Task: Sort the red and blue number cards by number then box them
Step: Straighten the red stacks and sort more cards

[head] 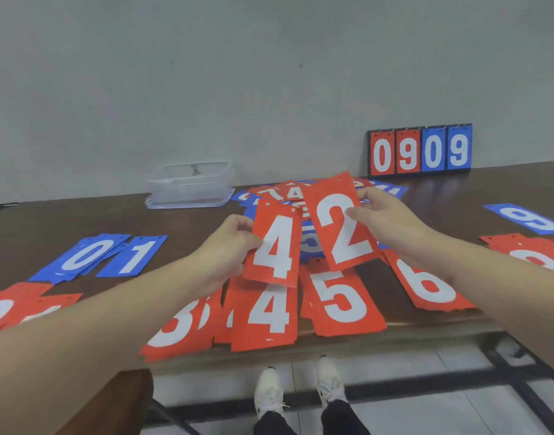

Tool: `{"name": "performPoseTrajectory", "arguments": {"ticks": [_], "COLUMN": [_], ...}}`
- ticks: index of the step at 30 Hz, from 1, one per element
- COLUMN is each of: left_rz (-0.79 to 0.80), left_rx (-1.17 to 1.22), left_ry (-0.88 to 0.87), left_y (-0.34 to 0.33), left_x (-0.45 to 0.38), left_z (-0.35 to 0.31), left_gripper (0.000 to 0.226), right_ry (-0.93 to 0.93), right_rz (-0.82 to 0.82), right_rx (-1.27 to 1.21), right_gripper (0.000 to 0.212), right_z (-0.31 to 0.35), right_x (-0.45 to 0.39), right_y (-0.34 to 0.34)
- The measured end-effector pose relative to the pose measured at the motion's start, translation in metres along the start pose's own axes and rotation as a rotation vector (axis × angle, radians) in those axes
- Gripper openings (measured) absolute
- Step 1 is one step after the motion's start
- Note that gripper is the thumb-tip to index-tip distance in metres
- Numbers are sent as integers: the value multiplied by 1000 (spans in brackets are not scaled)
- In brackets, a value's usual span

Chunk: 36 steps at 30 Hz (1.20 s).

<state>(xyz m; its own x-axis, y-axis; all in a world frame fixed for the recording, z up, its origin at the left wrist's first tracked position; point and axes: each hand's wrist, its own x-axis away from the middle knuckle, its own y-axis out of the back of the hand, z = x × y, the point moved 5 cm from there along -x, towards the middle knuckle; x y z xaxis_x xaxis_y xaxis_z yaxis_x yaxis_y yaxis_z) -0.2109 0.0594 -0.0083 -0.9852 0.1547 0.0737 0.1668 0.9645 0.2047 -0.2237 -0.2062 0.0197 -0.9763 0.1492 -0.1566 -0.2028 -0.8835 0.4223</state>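
Item: flat red rectangular card printed with a white 4 (274,246), thin and stiff, punched near its top edge. My left hand (230,243) is pinching its left edge, thumb on the face, fingers curled behind.

Item: matching red card with a white 2 (340,224). My right hand (384,216) is pinching its right edge, thumb lying across the numeral. Both cards are hanging in the air, tilted, just above the dark brown wooden table (187,224).

Beneath them, red stacks showing 4 (266,312), 5 (341,299) and 6 (426,281) are lying along the near table edge, some overhanging it. A loose mixed pile of red and blue cards (300,196) is sitting behind my hands.

Further out: blue 0 (81,255) and blue 1 (134,255) stacks at left; clear rectangular plastic box (189,186) by the far edge; bare tabletop showing between box and blue stacks.
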Motion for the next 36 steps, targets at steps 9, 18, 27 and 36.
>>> {"name": "performPoseTrajectory", "arguments": {"ticks": [9,18,27,36], "left_rz": [-5,-26,-190,-222], "left_rx": [-484,-1043,-1109,-1145], "left_ry": [-61,-144,-167,-17], "left_y": [16,22,105,187], "left_x": [42,52,65,92], "left_z": [9,14,25,55], "left_gripper": [65,52,26,32], "right_ry": [15,33,15,9], "right_rz": [159,185,317,490], "right_rx": [10,14,-179,-189], "right_gripper": [74,59,39,47], "right_z": [11,22,54,78], "right_x": [31,41,30,26], "right_y": [-15,-40,-118,-206]}}
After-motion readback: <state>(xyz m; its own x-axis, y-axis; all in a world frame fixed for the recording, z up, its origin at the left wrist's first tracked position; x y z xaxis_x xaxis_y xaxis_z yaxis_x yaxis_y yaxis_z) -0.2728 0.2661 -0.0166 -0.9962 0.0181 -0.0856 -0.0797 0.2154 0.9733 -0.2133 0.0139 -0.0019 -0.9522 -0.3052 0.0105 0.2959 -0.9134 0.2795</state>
